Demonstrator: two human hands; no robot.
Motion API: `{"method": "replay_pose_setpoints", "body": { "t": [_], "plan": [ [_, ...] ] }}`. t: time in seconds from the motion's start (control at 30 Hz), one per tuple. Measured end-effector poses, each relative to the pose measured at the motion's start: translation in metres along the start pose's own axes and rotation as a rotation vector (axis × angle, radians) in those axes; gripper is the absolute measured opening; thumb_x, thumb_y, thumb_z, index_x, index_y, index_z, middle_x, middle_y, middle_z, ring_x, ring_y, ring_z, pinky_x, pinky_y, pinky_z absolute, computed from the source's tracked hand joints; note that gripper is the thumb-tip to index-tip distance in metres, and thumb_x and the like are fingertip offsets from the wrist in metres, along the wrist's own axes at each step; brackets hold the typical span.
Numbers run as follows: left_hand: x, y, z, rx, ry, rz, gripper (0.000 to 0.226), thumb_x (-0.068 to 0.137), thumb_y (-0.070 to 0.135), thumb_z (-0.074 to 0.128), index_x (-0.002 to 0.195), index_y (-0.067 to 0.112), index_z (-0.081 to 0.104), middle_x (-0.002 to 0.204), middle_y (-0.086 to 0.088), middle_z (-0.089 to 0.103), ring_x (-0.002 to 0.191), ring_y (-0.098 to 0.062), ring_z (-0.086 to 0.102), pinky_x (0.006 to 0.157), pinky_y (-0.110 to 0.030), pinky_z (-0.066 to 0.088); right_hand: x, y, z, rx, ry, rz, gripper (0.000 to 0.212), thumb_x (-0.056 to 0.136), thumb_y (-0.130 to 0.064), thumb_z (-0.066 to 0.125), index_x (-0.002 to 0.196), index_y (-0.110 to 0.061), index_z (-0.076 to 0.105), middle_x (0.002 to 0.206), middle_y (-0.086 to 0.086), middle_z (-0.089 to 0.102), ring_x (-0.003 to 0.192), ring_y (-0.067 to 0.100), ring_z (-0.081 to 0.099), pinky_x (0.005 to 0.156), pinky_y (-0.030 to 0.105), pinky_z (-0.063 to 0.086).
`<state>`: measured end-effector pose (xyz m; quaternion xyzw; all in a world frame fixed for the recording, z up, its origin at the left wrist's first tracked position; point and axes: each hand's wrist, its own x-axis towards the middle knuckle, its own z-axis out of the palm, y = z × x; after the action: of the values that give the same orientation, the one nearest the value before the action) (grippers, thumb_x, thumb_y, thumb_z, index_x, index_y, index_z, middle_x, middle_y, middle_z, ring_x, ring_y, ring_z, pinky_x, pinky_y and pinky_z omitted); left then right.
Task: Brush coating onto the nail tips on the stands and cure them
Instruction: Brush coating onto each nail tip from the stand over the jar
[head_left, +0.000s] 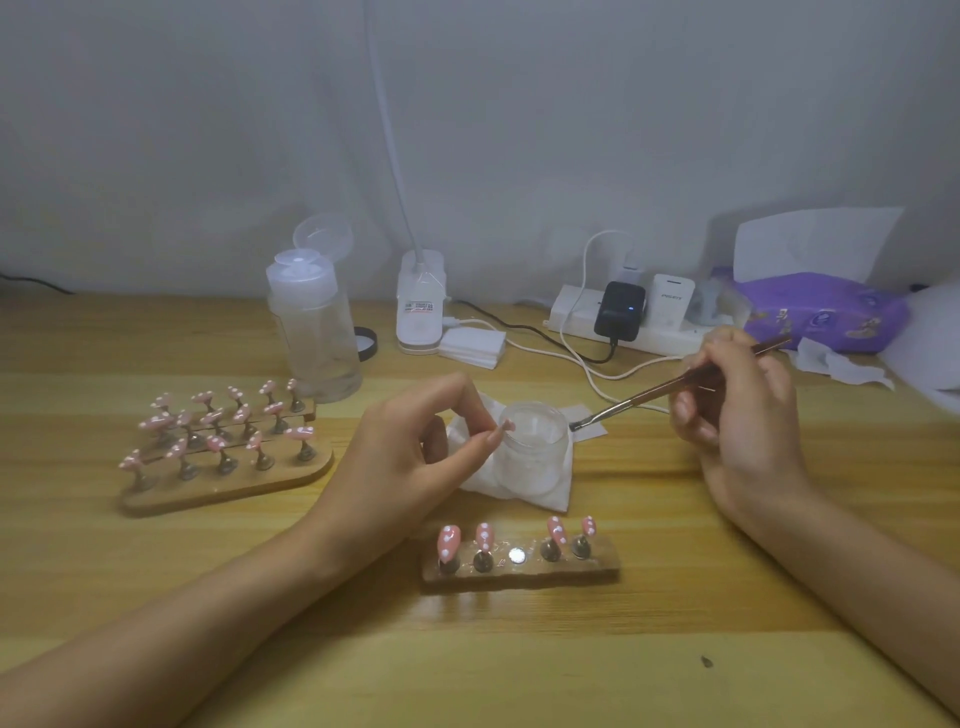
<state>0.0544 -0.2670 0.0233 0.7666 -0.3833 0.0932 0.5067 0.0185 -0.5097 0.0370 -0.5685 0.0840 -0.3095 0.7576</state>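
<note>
My left hand (415, 452) pinches a small pink nail tip (506, 426) between thumb and fingers, just over the rim of a clear jar (530, 449) that stands on a white cloth. My right hand (737, 410) grips a slim brush (675, 384), whose dark bristle end points at the jar's right rim. In front of me a small wooden stand (519, 569) holds several pink dotted nail tips on metal pegs, with one bare magnet spot in its middle. A larger wooden stand (228, 483) at the left carries several more pink tips.
A clear flip-top bottle (314, 332) stands behind the left stand. At the back are a white lamp base (420, 312), a stack of white pads (472, 345), a power strip with chargers and cables (623, 317), and a purple tissue pack (826, 312) with crumpled tissue.
</note>
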Motion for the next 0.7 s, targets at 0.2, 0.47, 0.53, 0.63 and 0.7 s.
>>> {"method": "replay_pose_setpoints", "body": {
  "t": [0.2, 0.47, 0.53, 0.63, 0.7],
  "plan": [
    [-0.0001, -0.0023, -0.0003, -0.003, -0.007, -0.010, 0.017, 0.090, 0.025, 0.068, 0.079, 0.015, 0.060, 0.070, 0.021, 0.057, 0.047, -0.004, 0.037, 0.051, -0.008, 0.029, -0.0002, 0.0029, -0.0004, 0.063, -0.203, -0.090, 0.028, 0.089, -0.015, 0.042, 0.068, -0.028, 0.056, 0.060, -0.004, 0.056, 0.046, 0.011, 0.049, 0.038, 0.015, 0.031],
    [0.0000, -0.0028, 0.0000, -0.005, -0.006, -0.021, 0.017, 0.090, 0.024, 0.069, 0.079, 0.016, 0.060, 0.074, 0.017, 0.058, 0.048, -0.005, 0.037, 0.052, -0.010, 0.029, -0.0041, -0.0009, -0.0048, -0.034, -0.293, -0.223, 0.012, 0.080, -0.009, 0.034, 0.082, -0.019, 0.041, 0.059, -0.002, 0.054, 0.046, 0.014, 0.044, 0.039, 0.019, 0.026],
    [0.0003, -0.0024, -0.0002, 0.002, -0.005, -0.024, 0.016, 0.090, 0.022, 0.070, 0.079, 0.015, 0.060, 0.073, 0.018, 0.057, 0.048, -0.005, 0.037, 0.052, -0.010, 0.029, -0.0024, -0.0013, -0.0052, -0.027, -0.244, -0.195, 0.010, 0.078, -0.010, 0.034, 0.081, -0.018, 0.040, 0.056, -0.002, 0.052, 0.044, 0.013, 0.042, 0.038, 0.022, 0.021],
    [0.0001, -0.0019, -0.0004, 0.026, -0.003, -0.019, 0.016, 0.091, 0.020, 0.070, 0.080, 0.015, 0.060, 0.072, 0.021, 0.056, 0.049, -0.006, 0.038, 0.052, -0.009, 0.029, -0.0010, -0.0017, -0.0044, 0.073, -0.199, -0.142, 0.009, 0.080, -0.012, 0.034, 0.081, -0.019, 0.041, 0.057, -0.002, 0.053, 0.043, 0.011, 0.042, 0.038, 0.016, 0.023],
    [-0.0001, -0.0015, -0.0005, 0.063, 0.003, -0.011, 0.015, 0.091, 0.020, 0.071, 0.081, 0.015, 0.061, 0.072, 0.022, 0.056, 0.050, -0.006, 0.040, 0.053, -0.009, 0.030, -0.0009, -0.0010, -0.0027, 0.144, -0.189, -0.090, 0.014, 0.089, -0.014, 0.035, 0.080, -0.019, 0.043, 0.059, -0.004, 0.054, 0.045, 0.009, 0.045, 0.038, 0.015, 0.026]
  ]
}}
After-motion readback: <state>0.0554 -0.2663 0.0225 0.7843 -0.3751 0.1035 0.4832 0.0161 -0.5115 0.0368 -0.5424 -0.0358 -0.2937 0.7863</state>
